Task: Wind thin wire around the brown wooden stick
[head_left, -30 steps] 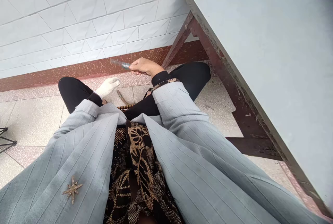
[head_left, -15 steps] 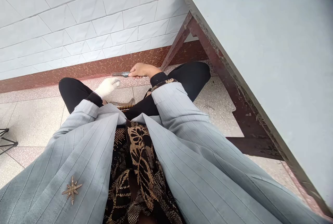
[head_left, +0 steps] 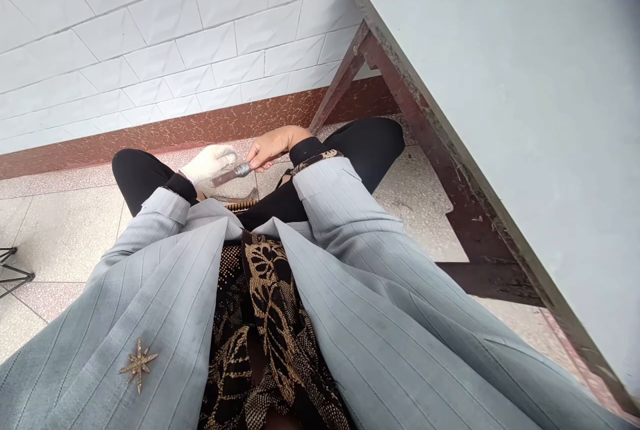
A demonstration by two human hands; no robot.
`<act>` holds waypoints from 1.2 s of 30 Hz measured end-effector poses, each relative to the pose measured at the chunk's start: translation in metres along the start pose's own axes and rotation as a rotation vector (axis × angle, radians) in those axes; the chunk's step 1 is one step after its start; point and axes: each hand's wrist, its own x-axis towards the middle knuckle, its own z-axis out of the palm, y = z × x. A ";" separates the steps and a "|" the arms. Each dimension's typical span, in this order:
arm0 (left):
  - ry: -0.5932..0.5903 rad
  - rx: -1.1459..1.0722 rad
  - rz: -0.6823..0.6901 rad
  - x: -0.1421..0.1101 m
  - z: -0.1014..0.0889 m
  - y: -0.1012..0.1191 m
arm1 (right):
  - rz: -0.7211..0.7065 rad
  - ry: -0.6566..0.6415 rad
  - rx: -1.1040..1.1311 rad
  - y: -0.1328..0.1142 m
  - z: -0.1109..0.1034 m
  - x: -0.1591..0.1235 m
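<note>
My right hand [head_left: 270,148], bare, is closed on a short flat-bladed knife [head_left: 226,177] with a grey wrapped grip. Its blunt-ended blade points left and slightly toward me. Just left of it is my left hand [head_left: 209,162] in a white knit glove, its fingers curled together close to the wrapped part. Whether the gloved fingers pinch anything is too small to tell. Below the hands, between my legs, lies a thin curved greyish piece [head_left: 253,195], partly hidden by my clothing. A black and gold ridged edge [head_left: 242,206] shows beside it.
A pale tabletop [head_left: 500,83] on a dark red wooden frame [head_left: 400,93] stands close on my right. Ahead is a white tiled wall [head_left: 230,10] with a brown skirting [head_left: 200,125]. Thin black metal legs [head_left: 17,275] stand on the speckled floor [head_left: 75,223] at the left.
The knife has turned so its blade tip dips toward me, and my right hand has lowered slightly. My gloved left hand has moved a little up and right, closer to the grip.
</note>
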 end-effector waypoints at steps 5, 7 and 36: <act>0.065 -0.385 -0.150 -0.008 0.011 -0.019 | -0.350 0.530 0.254 0.005 -0.007 -0.008; 0.053 -0.397 -0.188 -0.011 0.013 -0.023 | -0.332 0.665 0.296 0.009 -0.009 -0.003; -0.042 -0.479 -0.292 -0.012 0.018 -0.015 | -0.148 1.104 0.346 0.010 -0.014 0.015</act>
